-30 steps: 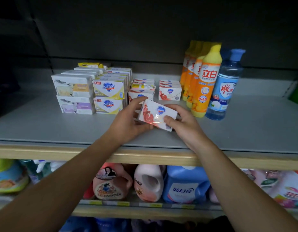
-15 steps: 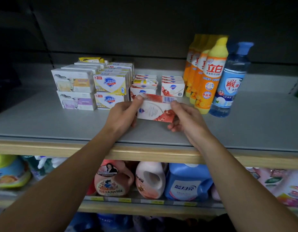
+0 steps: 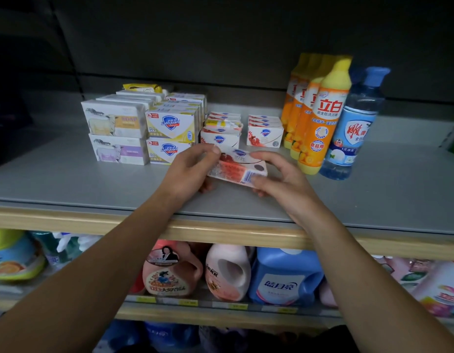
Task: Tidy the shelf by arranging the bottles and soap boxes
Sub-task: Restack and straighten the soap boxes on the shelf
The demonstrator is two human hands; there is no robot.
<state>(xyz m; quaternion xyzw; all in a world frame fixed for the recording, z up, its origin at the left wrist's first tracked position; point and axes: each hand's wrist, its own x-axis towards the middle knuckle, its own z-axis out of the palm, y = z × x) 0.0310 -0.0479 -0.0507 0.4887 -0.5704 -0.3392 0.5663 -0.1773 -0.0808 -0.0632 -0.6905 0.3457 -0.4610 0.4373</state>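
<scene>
Both hands hold one red-and-white soap box point(image 3: 238, 170) just above the grey shelf point(image 3: 68, 179), in front of the rows of matching boxes. Its long axis runs left to right, tipped slightly down toward the right, with the barcode end by the right hand point(image 3: 279, 182). The left hand point(image 3: 187, 171) pinches the left end, thumb on top; the right hand's fingers curl round the other end. Whether the box's lower edge touches the shelf is hard to tell. Behind stand white pomegranate soap boxes point(image 3: 264, 135), yellow Safeguard boxes point(image 3: 170, 124) and sheep-printed boxes point(image 3: 113, 122). Orange dish-soap bottles point(image 3: 320, 118) and a blue bottle point(image 3: 353, 128) stand to the right. Bare grey surface stretches along the wooden front edge point(image 3: 221, 233); detergent jugs point(image 3: 284, 276) fill the lower shelf.
</scene>
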